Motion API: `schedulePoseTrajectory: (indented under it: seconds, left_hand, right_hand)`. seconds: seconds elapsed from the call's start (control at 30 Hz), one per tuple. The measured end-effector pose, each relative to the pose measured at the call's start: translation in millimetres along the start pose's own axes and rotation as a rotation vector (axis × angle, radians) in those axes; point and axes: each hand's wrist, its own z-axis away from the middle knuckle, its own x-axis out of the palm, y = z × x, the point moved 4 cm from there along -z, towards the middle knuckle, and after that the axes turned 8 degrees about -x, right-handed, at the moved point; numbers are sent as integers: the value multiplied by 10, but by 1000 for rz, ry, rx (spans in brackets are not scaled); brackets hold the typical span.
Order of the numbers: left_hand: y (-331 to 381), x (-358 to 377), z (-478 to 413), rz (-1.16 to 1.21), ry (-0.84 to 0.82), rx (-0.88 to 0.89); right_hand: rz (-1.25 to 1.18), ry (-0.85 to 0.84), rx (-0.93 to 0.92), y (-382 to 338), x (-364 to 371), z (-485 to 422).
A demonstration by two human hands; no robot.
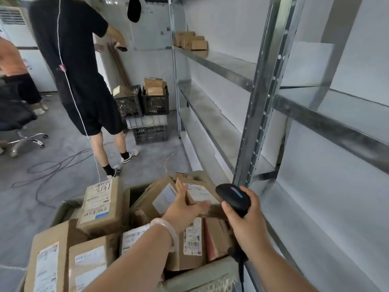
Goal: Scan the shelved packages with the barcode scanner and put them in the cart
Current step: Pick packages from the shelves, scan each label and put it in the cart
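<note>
My left hand (185,208) reaches over the cart (203,277), which is piled with several brown cardboard packages. Its straight fingers lie along the near edge of a small white-labelled package (200,193) that rests on top of the pile, and the thumb stands up at the package's left side. My right hand (245,220) grips a black barcode scanner (232,198) just right of that package, with its cable (241,268) hanging down. A few packages (191,42) sit far back on an upper level of the metal shelf (261,114).
The metal shelf runs along the right, close to the cart. A person in black (80,70) stands ahead on the left. Stacked crates (148,106) with boxes stand by the far wall. Cables (52,165) trail over the floor and an office chair (19,127) is at the left.
</note>
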Motion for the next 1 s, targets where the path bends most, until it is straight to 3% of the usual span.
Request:
schedulePoseTrajectory:
  seconds: [0.4,0.8,1.0]
  left_hand:
    - [-91,-142,-667,-795,107,-66]
    - [-162,-158,-755,-760,131,13]
    - [78,-18,-539,-737,133,177]
  right_hand:
    - [50,-92,99,443,501,-527]
    - [45,-63,47,481,544,-596]
    - [48,9,7,325,284,-357]
